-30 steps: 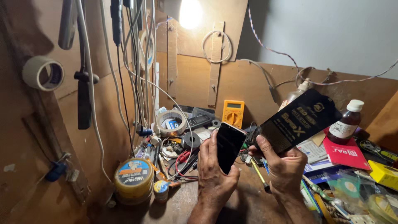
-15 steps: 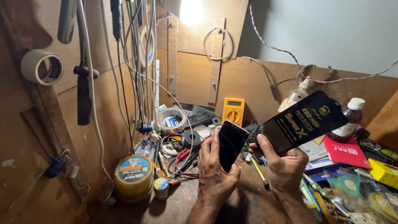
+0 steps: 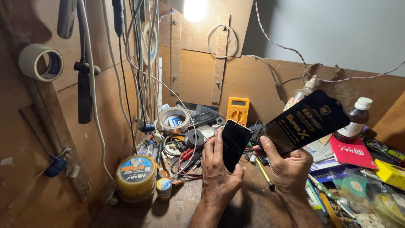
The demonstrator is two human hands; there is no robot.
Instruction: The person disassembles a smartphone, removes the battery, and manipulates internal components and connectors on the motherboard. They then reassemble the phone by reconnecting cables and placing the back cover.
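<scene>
- Since a moment ago, the black printed sleeve has tipped a little flatter at centre right; grip unchanged.
- The left hand grips 1 dark phone, upright at centre frame.
- The right hand pinches the sleeve's lower corner.
- Counted: 2 tape rolls, 1 yellow multimeter, 1 brown bottle.

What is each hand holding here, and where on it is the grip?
Left hand holds a black smartphone by its lower part, fingers along the left edge. Right hand holds a flat black printed packet by its lower left corner.
</scene>
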